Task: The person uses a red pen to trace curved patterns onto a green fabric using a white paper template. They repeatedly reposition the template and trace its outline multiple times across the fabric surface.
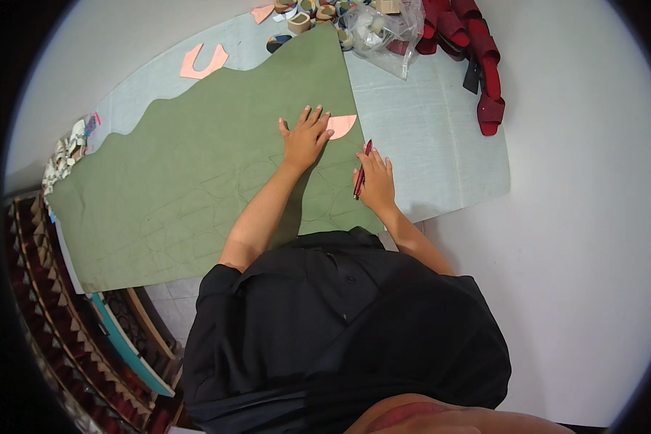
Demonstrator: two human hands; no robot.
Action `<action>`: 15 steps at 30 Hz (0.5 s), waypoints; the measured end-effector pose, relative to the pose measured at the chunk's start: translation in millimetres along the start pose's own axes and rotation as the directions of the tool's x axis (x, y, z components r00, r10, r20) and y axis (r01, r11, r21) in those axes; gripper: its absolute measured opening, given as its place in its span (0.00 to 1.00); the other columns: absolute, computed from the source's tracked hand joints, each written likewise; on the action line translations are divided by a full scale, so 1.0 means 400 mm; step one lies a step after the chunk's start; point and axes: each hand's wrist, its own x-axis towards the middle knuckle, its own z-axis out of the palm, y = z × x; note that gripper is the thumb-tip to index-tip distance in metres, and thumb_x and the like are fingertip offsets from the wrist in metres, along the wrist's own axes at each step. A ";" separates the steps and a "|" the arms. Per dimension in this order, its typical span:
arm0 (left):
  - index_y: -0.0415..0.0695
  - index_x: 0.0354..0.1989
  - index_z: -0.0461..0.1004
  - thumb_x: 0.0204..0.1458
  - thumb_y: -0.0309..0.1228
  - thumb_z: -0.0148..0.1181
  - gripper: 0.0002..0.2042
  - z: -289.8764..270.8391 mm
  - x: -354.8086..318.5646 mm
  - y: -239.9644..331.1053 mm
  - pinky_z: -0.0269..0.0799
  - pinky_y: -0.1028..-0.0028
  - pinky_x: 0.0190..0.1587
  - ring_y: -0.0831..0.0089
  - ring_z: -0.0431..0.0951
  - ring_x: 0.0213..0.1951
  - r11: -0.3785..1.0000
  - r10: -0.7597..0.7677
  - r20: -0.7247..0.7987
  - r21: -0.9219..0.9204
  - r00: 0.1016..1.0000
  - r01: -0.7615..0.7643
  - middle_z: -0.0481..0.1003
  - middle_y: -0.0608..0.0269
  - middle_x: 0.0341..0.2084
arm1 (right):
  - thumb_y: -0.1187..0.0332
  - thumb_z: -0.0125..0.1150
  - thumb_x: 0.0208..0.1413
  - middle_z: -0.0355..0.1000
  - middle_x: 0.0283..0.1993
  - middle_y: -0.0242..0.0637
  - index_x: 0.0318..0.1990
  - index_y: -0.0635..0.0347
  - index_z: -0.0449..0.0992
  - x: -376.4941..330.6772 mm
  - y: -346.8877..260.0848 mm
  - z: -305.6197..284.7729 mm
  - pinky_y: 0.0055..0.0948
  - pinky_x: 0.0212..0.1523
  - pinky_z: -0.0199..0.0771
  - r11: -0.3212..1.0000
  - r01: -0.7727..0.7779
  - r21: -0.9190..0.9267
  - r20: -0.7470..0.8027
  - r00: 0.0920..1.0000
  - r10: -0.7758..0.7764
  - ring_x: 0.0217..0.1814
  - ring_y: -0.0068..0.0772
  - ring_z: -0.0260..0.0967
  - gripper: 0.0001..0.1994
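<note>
My left hand [306, 139] lies flat on a large green sheet of material [195, 137], its fingers spread. The fingers on its right side touch a small pink pattern piece [344, 126] with a curved edge, close to the sheet's right edge. Between the fingers of my right hand [377, 184] is a dark red pen [362, 172], held nearly upright in the picture. This hand rests over the sheet's right edge, just below the pink piece. Faint drawn outlines cover the part of the sheet nearer to me.
The sheet lies on a pale table covering [441, 159]. Beyond its wavy far edge is a U-shaped pink piece [219, 62]. Red sandals [490, 112], a clear plastic bag [390, 40] and several multicoloured shoe parts stand at the back. White patterned shoes [68, 153] sit far left, above racks [58, 318].
</note>
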 end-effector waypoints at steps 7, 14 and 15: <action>0.57 0.61 0.68 0.59 0.48 0.49 0.22 0.017 -0.015 -0.018 0.41 0.41 0.65 0.62 0.60 0.66 0.998 0.058 -0.109 -0.023 0.992 -0.061 0.64 0.66 0.63 | 0.66 0.54 0.54 0.64 0.64 0.44 0.54 0.57 0.67 0.002 -0.003 0.000 0.57 0.65 0.51 0.999 0.004 -0.043 0.001 1.000 -0.004 0.69 0.45 0.55 0.19; 0.57 0.62 0.67 0.58 0.50 0.50 0.25 0.003 -0.018 -0.019 0.44 0.45 0.66 0.61 0.60 0.66 0.995 0.099 -0.098 0.024 0.990 -0.097 0.64 0.65 0.64 | 0.65 0.54 0.55 0.64 0.64 0.45 0.54 0.58 0.68 0.005 -0.003 0.000 0.57 0.65 0.51 0.999 -0.003 -0.040 0.001 1.000 0.003 0.69 0.45 0.56 0.19; 0.57 0.62 0.66 0.58 0.50 0.51 0.25 0.005 -0.016 -0.020 0.44 0.45 0.66 0.61 0.59 0.66 0.995 0.098 -0.092 0.027 0.991 -0.096 0.64 0.66 0.64 | 0.65 0.54 0.55 0.64 0.63 0.45 0.53 0.58 0.68 0.005 -0.003 0.000 0.56 0.65 0.51 0.999 -0.004 -0.041 0.002 1.000 0.005 0.69 0.45 0.56 0.18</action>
